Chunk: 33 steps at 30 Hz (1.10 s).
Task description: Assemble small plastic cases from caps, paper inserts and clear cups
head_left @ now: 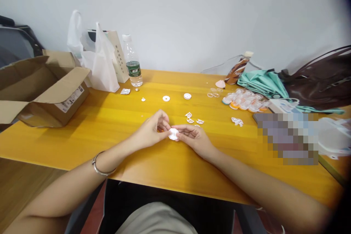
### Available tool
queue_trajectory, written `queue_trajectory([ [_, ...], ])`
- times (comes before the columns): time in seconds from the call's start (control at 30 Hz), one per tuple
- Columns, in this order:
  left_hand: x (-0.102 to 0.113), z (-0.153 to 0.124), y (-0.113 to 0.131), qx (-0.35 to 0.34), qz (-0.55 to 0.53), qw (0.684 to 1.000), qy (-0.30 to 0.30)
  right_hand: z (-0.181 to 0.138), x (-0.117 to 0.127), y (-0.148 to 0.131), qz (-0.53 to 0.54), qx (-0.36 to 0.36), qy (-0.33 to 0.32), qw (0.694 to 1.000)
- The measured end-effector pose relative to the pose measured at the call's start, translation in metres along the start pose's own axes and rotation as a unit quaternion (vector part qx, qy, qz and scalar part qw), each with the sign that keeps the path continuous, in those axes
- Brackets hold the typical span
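Between both hands, just above the table, is a small round white disc. My left hand pinches its left edge with thumb and fingers, a metal bangle on that wrist. At the disc's right edge, the thumb and fingers of my right hand are closed on it too. Beyond the hands lie several small white wheel-patterned pieces. Farther back are a white ring with a dark centre, another round white piece and a tiny white part.
An open cardboard box, a white plastic bag and a water bottle stand at left. To the right are clear-topped round containers, a brown drink bottle, a green cloth, a dark bag and white cut-out pieces.
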<state>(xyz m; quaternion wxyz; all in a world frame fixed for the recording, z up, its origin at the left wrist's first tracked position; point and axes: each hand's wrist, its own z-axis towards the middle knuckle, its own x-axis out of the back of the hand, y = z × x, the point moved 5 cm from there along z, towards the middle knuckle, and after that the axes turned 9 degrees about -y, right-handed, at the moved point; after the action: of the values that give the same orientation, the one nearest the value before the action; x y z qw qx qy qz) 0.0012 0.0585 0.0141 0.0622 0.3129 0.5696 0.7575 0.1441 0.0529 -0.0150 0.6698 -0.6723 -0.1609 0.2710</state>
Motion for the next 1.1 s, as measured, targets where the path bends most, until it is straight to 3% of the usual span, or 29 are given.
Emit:
queue_trajectory([
  [0.1, 0.001, 0.002, -0.006, 0.012, -0.076, 0.997, -0.004, 0.0, -0.001, 0.002, 0.003, 0.005, -0.018, 1.0],
  [0.23, 0.007, 0.003, -0.006, 0.022, -0.066, 0.997, -0.013, 0.002, 0.002, 0.005, -0.005, -0.001, -0.008, 1.0],
  [0.33, 0.015, -0.001, 0.002, 0.014, 0.063, 0.997, -0.034, 0.003, 0.008, 0.006, -0.013, -0.012, 0.027, 0.999],
  [0.43, 0.021, -0.005, 0.007, 0.007, 0.23, 0.97, -0.073, 0.004, 0.014, 0.005, -0.018, -0.022, 0.061, 0.998],
  [0.53, 0.022, -0.006, 0.0, 0.019, 0.275, 0.954, -0.119, 0.004, 0.016, 0.006, -0.016, -0.027, 0.077, 0.997],
  [0.67, 0.024, 0.001, -0.014, 0.059, 0.078, 0.988, -0.123, 0.003, 0.018, 0.006, -0.017, -0.024, 0.093, 0.995],
  [0.77, 0.026, 0.005, -0.015, 0.066, -0.074, 0.989, -0.107, 0.003, 0.016, 0.005, -0.024, -0.027, 0.092, 0.995],
  [1.1, 0.013, 0.007, -0.013, 0.043, -0.128, 0.983, -0.121, 0.003, 0.014, 0.005, -0.024, -0.037, 0.084, 0.996],
])
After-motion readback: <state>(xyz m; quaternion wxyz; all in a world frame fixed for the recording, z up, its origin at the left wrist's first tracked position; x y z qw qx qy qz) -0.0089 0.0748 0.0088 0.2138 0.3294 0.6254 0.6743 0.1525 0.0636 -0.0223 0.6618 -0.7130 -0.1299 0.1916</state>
